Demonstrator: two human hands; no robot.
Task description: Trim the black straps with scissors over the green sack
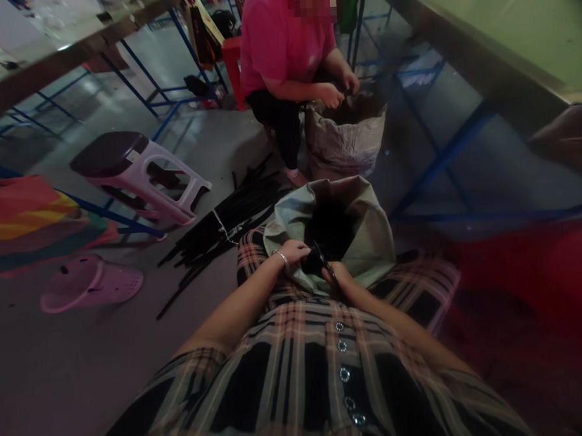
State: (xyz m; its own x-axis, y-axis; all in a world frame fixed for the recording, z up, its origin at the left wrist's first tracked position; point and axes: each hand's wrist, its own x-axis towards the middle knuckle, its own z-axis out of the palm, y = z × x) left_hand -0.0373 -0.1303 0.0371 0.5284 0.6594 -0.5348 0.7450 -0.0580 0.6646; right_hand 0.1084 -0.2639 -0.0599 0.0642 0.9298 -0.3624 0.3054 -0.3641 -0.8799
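Observation:
A pale green sack (374, 236) stands open between my knees, with a dark mass of black material (333, 222) inside. At the sack's near rim my left hand (293, 251) is closed on a black piece (313, 261), whose exact kind is too dark to make out. My right hand (339, 277) grips a pair of dark scissors (324, 260), their blades pointing up and left beside the black piece. The fingertips of both hands are partly hidden in shadow.
A co-worker in a pink shirt (282, 43) sits opposite, both hands over another sack (345, 143). Long black strips (223, 218) lie in a bundle on the floor. A stool (142, 167) and pink basket (92, 284) stand left. Tables (498, 70) with blue legs flank both sides.

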